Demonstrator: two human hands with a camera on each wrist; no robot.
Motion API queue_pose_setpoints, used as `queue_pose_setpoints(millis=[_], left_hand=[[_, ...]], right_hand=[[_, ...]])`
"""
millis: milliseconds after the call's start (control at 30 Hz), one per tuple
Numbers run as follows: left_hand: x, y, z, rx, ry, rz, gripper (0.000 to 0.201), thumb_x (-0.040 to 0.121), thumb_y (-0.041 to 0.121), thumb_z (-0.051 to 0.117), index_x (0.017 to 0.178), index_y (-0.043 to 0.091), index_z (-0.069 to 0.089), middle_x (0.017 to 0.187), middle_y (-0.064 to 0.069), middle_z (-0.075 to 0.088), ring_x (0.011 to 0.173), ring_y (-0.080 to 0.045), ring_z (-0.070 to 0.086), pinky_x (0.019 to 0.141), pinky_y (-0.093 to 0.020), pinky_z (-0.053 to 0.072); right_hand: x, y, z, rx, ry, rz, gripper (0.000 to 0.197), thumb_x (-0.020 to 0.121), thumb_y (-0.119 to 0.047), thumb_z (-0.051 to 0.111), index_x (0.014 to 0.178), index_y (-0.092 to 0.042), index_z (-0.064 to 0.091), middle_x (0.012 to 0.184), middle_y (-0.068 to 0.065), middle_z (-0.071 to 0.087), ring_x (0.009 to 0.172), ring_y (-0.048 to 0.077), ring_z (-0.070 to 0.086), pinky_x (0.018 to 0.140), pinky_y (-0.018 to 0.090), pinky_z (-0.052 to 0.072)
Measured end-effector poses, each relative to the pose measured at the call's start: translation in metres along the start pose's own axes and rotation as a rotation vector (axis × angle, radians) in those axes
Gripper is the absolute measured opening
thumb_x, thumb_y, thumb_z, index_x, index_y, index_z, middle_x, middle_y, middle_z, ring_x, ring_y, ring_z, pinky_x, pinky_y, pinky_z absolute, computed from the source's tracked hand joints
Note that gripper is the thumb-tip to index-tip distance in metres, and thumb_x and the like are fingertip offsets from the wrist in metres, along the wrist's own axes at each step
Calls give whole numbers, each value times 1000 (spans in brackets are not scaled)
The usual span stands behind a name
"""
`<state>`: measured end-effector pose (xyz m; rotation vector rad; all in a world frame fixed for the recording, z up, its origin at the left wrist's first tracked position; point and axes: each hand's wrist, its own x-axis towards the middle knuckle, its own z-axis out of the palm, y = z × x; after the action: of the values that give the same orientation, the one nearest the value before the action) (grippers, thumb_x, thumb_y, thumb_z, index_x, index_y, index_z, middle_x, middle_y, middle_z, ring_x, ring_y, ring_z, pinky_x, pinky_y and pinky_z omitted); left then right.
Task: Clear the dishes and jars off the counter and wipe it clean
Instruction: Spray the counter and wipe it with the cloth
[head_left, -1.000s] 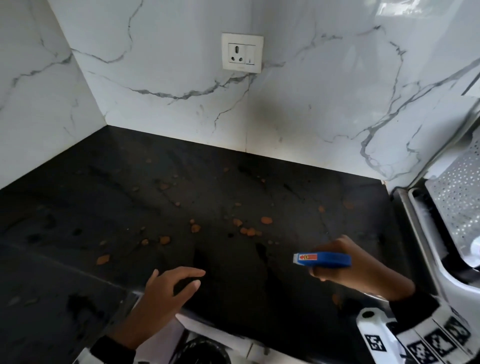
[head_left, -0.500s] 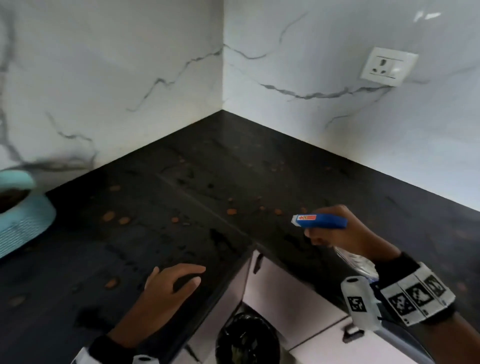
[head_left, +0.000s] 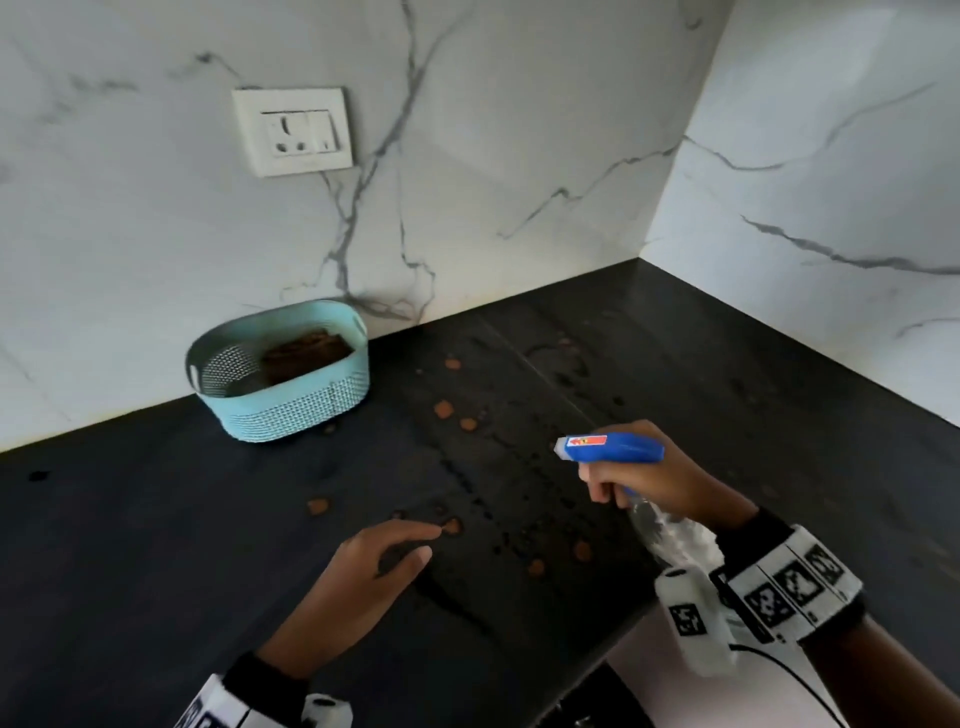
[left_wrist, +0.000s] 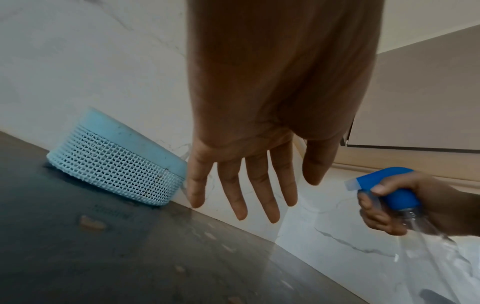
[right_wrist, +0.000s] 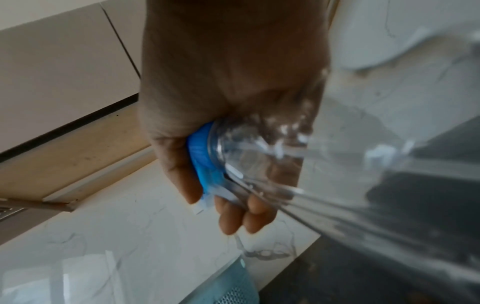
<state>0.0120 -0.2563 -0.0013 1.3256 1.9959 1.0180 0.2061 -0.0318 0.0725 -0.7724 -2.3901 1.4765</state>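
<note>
My right hand (head_left: 649, 480) grips a clear spray bottle (head_left: 670, 535) with a blue trigger head (head_left: 610, 448), its nozzle pointing left over the black counter (head_left: 156, 545). In the right wrist view the fingers (right_wrist: 233, 214) curl round the blue neck (right_wrist: 205, 164) and trigger. In the left wrist view the same bottle head (left_wrist: 387, 187) shows at the right. My left hand (head_left: 384, 551) hovers open just above the counter with its fingers (left_wrist: 254, 195) spread, holding nothing. Orange-brown crumbs (head_left: 444, 409) and a line of wet droplets (head_left: 498, 499) lie on the counter.
A light blue mesh basket (head_left: 291, 410) holding something brown stands against the marble wall at the back left; it also shows in the left wrist view (left_wrist: 116, 174). A white wall socket (head_left: 293, 131) sits above it. The counter's front edge (head_left: 597, 639) runs near my right wrist.
The view has swung left, bringing the blue basket into full view. My right hand still grips the spray bottle, and droplets now line the counter. The left hand stays open.
</note>
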Motion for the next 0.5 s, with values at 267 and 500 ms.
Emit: queue_pose_setpoints(millis=[267,500], left_hand=[[23,19,-30,-186,0,114,51,75,63,56,123,45,50,121,33,55,114,12,50,98,-14,42],[55,27,-57,-250,191,202,74,73,35,69,136,41,31,125,25,53,117,2,51,96,-18,45]], right_hand=[[56,-84,26,136,12,-330,18,88,1,59,79,16,62,65,18,62,53,14,58,50,28,46],[115,-142,77,427,-199,-439,18,89,-9,54,89,6,63,79,15,67,76,29,62,59,29,48]])
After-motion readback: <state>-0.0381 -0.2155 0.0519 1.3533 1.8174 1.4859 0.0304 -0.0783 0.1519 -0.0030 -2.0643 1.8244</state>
